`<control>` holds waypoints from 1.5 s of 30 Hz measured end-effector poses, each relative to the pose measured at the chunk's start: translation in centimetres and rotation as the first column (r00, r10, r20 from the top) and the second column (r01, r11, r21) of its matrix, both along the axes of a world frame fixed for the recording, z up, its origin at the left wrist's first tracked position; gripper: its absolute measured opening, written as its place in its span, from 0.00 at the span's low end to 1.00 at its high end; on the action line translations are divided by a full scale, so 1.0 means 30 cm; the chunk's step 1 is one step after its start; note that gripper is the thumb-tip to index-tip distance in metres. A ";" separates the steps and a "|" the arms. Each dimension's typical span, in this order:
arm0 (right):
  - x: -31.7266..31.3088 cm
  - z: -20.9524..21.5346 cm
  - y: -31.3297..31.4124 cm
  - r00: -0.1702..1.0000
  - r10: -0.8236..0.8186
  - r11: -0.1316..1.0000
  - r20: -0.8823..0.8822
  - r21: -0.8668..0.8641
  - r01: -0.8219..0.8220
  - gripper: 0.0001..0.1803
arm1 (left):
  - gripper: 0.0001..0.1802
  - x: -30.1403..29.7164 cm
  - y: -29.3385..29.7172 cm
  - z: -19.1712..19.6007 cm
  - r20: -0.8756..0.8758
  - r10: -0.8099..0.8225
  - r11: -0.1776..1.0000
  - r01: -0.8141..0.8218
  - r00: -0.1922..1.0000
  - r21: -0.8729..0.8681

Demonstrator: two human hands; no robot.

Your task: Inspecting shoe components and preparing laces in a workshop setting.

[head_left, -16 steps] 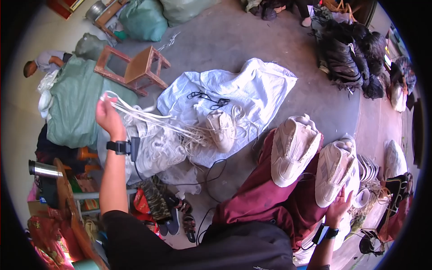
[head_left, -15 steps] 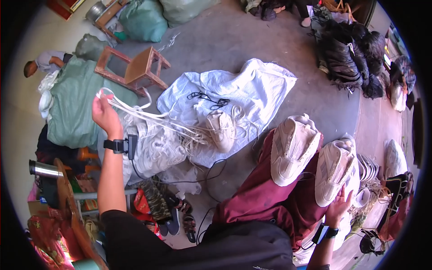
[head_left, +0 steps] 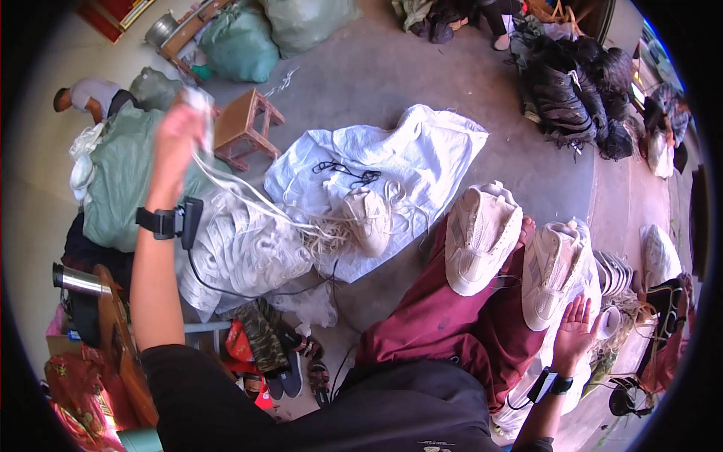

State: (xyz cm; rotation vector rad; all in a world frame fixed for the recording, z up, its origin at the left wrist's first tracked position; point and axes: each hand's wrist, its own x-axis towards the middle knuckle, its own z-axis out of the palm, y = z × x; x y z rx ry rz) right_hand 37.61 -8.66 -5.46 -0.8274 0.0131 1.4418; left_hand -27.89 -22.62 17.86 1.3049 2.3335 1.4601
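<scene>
My left hand [head_left: 179, 134], blurred by motion, is raised at the left and closed round a bundle of white shoelaces [head_left: 252, 194]. The laces trail down to a tangle of laces [head_left: 330, 238] beside a white sneaker [head_left: 369, 221]. That sneaker lies on a white sheet [head_left: 422, 139] on the floor. Two more white sneakers rest on my legs: a nearer-left sneaker [head_left: 483, 239] and a right sneaker [head_left: 553, 277], with no laces visible in their eyelets. Just below the right sneaker's toe lies my right hand [head_left: 575, 330], palm up and fingers stretched, holding nothing.
A heap of white shoe parts [head_left: 245, 241] fills the floor at the left, crossed by a black cable [head_left: 226, 291]. Behind it stand a wooden stool [head_left: 239, 129] and a green sack [head_left: 120, 181]. Another person [head_left: 90, 94] bends at the far left. Black bundles [head_left: 568, 98] sit far right.
My left hand has risen with the laces, drawing them up past the stool. My right hand has moved slightly away from the right sneaker and turned palm up.
</scene>
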 end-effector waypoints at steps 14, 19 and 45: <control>-0.263 0.369 -0.085 0.732 0.253 0.635 0.632 0.462 -0.619 0.21 | 0.12 0.290 -0.023 0.085 0.380 -0.403 0.914 0.383 0.832 0.132; -0.511 0.435 -0.119 0.494 0.380 0.302 0.782 0.400 -0.865 0.24 | 0.10 0.554 0.007 0.154 0.451 -0.463 0.780 0.592 0.763 -0.203; -0.312 0.391 0.028 0.576 0.698 0.435 0.426 0.387 -0.813 0.16 | 0.13 0.397 0.073 -0.167 0.252 -0.454 0.710 0.518 0.854 -0.477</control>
